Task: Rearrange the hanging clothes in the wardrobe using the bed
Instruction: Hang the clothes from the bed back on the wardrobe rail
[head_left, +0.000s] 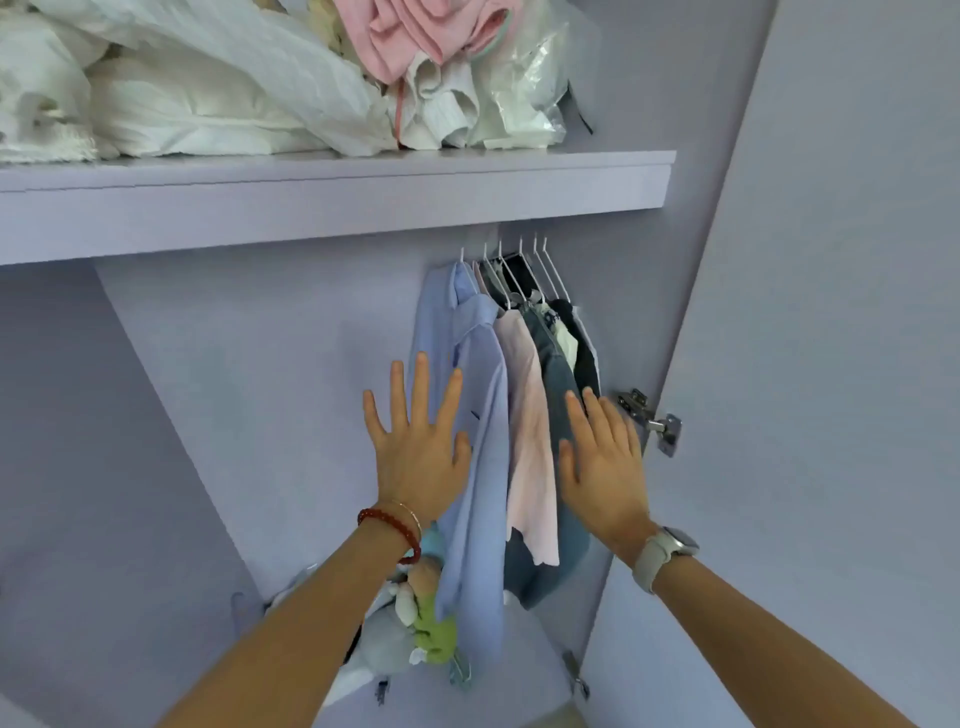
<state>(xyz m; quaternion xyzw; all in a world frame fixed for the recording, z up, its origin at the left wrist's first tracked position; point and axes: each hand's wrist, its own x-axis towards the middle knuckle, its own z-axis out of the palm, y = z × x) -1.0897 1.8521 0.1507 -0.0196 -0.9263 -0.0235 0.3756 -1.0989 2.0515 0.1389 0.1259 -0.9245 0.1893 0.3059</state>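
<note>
Item: hanging clothes (511, 415), one bunch on white wire hangers (524, 270), pressed to the right end of the wardrobe under the shelf (332, 202), at about 1 o'clock from my two hands.

Contents, left to right: light blue shirt (480, 441), pale pink garment (530, 441), denim piece (558, 384), dark items behind, too packed to name.

Handling, as I judge it: soft, light, limp cloth; it slips off wire easily. I would take hold at the hanger hooks, gathered together, not at the fabric.

Orientation: long axis vertical, hooks up at 12 o'clock, hems down at 6.

Left hand (415, 447): fingers spread wide and straight, holding nothing, over the blue shirt's left edge.

Right hand (602, 462): fingers straight and together, flat against the bunch's right side, holding nothing.

Bed: not in view.
</note>
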